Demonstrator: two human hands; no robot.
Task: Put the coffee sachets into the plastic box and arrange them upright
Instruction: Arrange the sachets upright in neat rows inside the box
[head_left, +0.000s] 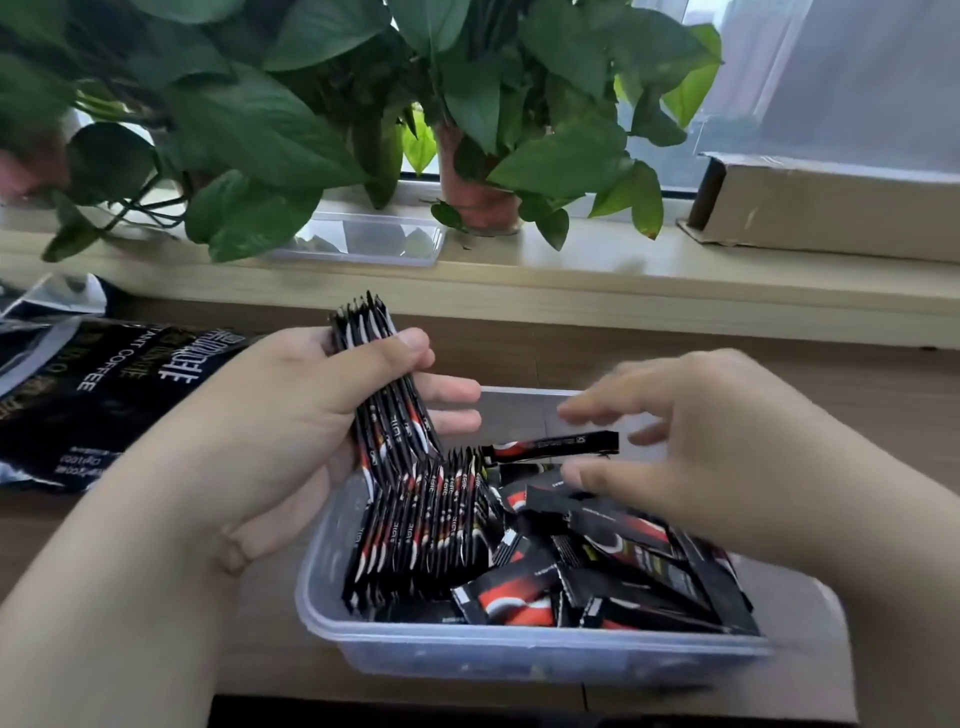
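Observation:
A clear plastic box (519, 654) stands on the wooden table in front of me. Inside it, a row of black-and-red coffee sachets (431, 525) stands on edge at the left, and several loose sachets (613, 566) lie jumbled at the right. My left hand (291, 415) grips a bundle of sachets (384, 384) above the box's left end, thumb over the front. My right hand (727, 447) hovers over the box's right half. A single sachet (556, 445) lies level between its thumb and fingers; the hand is blurred.
A black instant-coffee bag (104, 395) lies on the table at the left. On the windowsill behind are a clear lid (363, 240), potted plants (467, 130) with hanging leaves, and a cardboard box (831, 202) at the right.

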